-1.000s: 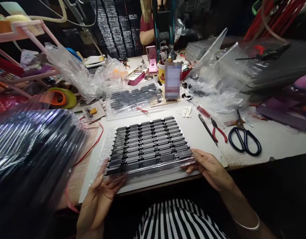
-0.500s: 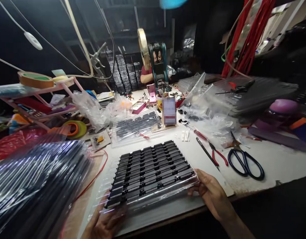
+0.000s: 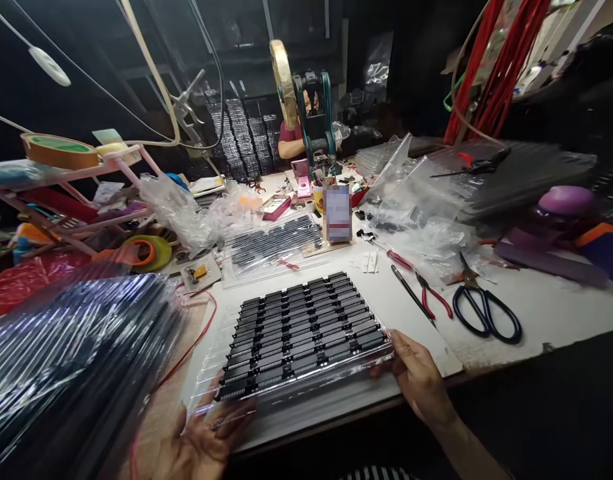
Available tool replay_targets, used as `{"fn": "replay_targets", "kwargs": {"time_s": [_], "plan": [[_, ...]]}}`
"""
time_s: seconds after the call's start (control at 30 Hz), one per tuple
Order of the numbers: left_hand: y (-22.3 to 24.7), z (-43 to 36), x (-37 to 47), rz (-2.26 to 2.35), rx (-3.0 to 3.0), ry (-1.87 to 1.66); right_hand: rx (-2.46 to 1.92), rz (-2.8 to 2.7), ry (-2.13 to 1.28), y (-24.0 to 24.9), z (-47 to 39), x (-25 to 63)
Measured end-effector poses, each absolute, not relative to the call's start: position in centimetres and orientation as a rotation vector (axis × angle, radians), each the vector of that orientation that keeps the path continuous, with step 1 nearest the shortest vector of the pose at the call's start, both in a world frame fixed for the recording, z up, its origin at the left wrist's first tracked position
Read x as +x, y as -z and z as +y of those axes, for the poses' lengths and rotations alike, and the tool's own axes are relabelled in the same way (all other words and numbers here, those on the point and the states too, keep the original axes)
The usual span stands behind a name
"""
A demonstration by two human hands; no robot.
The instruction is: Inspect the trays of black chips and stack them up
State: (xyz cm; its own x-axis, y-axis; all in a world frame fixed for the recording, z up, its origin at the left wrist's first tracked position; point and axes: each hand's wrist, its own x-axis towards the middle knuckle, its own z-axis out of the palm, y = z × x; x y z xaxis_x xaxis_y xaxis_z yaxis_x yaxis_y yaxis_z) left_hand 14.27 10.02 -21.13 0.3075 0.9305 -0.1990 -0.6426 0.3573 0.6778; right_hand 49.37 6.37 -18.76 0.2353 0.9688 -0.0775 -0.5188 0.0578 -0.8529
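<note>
A clear plastic tray (image 3: 331,375) filled with rows of black, comb-like plastic parts is held low over the near part of the worktable. My right hand (image 3: 420,373) grips its front right corner, thumb on top and fingers curled beneath. At the front left corner, my left hand (image 3: 201,443) supports the tray with the palm turned up; its fingers show dimly through the clear plastic. Beyond lies a second clear tray (image 3: 276,247) of dark parts, under plastic film.
Stacked wrapped trays (image 3: 76,360) crowd the left. On the right lie a black pen (image 3: 411,291), red-handled pliers (image 3: 431,297) and dark-blue scissors (image 3: 486,313). Behind stand a phone-like panel (image 3: 338,213) and a tape dispenser (image 3: 314,120); a person sits across the table.
The view has tilted slightly down, so most things sit higher in the picture. The left palm shows more beside the tray corner. Both hands still hold the same tray.
</note>
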Motion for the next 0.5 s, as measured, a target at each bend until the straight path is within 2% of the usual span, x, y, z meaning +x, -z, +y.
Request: {"fn": "replay_targets", "kwargs": {"time_s": [0.5], "plan": [[19.4,10.6,14.3,0.525,0.595,-0.938,-0.984,-0.672,-1.21,18.6,6.3,49.4]]}}
